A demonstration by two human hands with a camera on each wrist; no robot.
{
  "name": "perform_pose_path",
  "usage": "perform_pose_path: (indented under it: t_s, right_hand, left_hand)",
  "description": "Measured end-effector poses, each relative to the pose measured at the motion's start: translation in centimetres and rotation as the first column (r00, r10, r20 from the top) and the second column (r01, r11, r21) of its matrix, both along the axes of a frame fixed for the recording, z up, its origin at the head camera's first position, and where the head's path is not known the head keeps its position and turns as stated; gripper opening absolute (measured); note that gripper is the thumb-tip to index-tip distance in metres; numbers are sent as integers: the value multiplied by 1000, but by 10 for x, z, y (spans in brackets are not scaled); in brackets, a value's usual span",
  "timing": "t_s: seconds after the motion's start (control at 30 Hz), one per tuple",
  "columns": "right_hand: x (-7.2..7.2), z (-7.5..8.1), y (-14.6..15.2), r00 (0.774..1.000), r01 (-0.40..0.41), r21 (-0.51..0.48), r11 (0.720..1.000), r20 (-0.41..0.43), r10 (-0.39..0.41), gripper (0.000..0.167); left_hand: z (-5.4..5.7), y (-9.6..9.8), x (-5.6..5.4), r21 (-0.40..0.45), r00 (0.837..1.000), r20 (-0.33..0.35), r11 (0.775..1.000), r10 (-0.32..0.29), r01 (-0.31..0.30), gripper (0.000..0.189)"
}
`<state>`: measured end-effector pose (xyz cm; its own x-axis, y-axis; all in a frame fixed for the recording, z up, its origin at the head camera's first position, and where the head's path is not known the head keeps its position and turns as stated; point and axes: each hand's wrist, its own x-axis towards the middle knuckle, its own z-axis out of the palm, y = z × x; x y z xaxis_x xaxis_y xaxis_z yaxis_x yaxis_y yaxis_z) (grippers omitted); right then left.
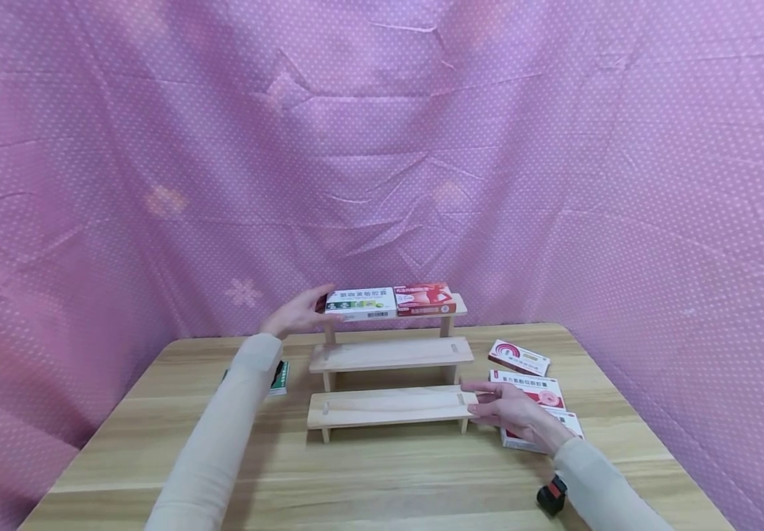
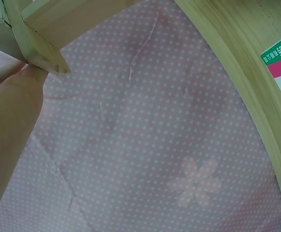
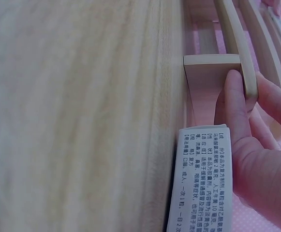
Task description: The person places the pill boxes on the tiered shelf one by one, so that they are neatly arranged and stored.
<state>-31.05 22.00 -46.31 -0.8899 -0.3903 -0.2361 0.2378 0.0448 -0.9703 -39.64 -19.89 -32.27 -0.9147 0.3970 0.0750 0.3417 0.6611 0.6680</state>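
Left sleeve (image 1: 212, 442): looked cream, plain, long to the wrist.
Right sleeve (image 1: 601, 483): I saw matching cream.
Black fitting (image 1: 550, 498): showed a red patch, beside the right sleeve.

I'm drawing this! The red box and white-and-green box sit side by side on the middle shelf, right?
Wrong shelf: the head view shows the red medicine box and white-and-green medicine box side by side on the top shelf.
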Motion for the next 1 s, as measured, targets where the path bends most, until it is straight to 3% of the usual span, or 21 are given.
perform_pose_path:
  t_s: [1.0]
  right_hand:
    - [0,2,0,1000,10,-20,1000,4,-10,56]
  left_hand:
    - [0,2,-1,62,999,51,998,-4,0,84]
